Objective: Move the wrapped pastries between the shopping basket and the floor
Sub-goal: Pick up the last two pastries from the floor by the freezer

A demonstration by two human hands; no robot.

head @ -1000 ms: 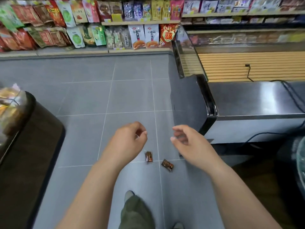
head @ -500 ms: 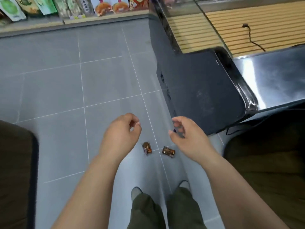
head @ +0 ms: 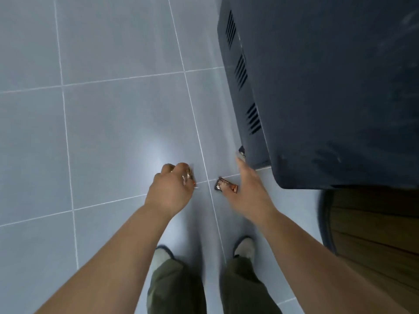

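Observation:
Two small wrapped pastries in shiny brown wrappers are down on the grey tiled floor [head: 113,137]. My left hand [head: 171,191] is curled over the left pastry [head: 189,177], fingers closed around it; only a glint of wrapper shows past the knuckles. The right pastry [head: 223,185] lies on the floor by a tile joint. My right hand [head: 247,189] hovers just right of it with fingers spread, fingertips touching or nearly touching its near end. No shopping basket is in view.
A dark blue cabinet [head: 317,87] with vent slots stands close on the right, its corner just beyond my right hand. A brown wooden surface [head: 374,223] lies lower right. My two shoes [head: 243,245] and green trousers are at the bottom.
The view has tipped down and closer to the floor. Both hands dropped from mid-air to the pastries; the left hand closed over the left one, the right hand reached beside the other.

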